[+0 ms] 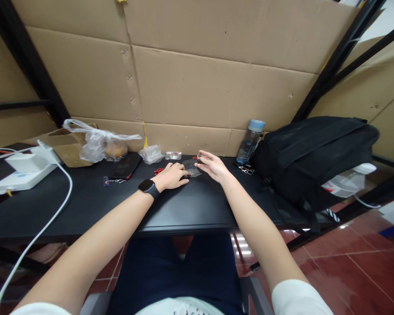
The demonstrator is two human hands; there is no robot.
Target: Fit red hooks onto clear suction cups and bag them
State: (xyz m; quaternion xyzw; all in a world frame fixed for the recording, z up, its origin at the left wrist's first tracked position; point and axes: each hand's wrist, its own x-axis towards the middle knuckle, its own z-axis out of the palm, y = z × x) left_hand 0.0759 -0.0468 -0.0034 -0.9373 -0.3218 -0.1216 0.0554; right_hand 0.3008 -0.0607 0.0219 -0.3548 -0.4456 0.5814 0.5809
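The red thing [158, 171] beside our left hand [172, 176] could get swept aside if that hand slides, and we cannot tell whether its grip pinches anything or merely rests on the worktop [184, 203]. Between our hands, the clear plastic bag [191, 166] looks light enough to skid if poorly held; rightward, the small dark thing [198, 156], pinched above the worktop in our right hand's [214, 166] grip, could drop if that pinch loosens.
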